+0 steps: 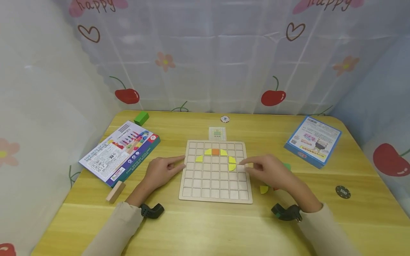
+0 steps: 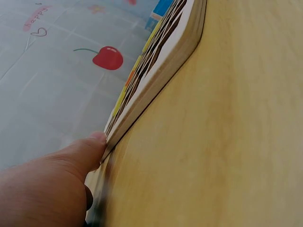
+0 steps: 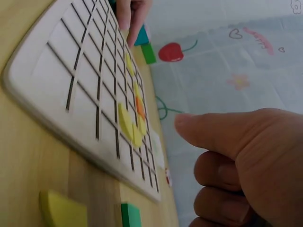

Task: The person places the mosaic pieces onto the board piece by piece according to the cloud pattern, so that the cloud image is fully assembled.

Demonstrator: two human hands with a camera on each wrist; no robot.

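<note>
A wooden grid board [image 1: 211,195] lies flat mid-table. In its upper squares sit an orange square tile [image 1: 215,152] and several yellow quarter-circle tiles [image 1: 199,159], placed in an arch. My left hand [image 1: 161,173] is at the board's left edge; its thumb touches the rim in the left wrist view, and it holds nothing visible. My right hand [image 1: 272,172] hovers by the right edge, index finger and thumb stretched toward the rim, nothing seen between them. Beneath and beside it lie a loose yellow quarter-circle [image 1: 264,189] and a green piece [image 1: 287,166], partly hidden.
Behind the board lies a patterned card [image 1: 217,133] and a white chip [image 1: 225,119]. At left are a game box [image 1: 120,153], a green block [image 1: 141,118] and a wooden block [image 1: 115,192]. A blue box [image 1: 314,140] and black chip [image 1: 343,192] lie right.
</note>
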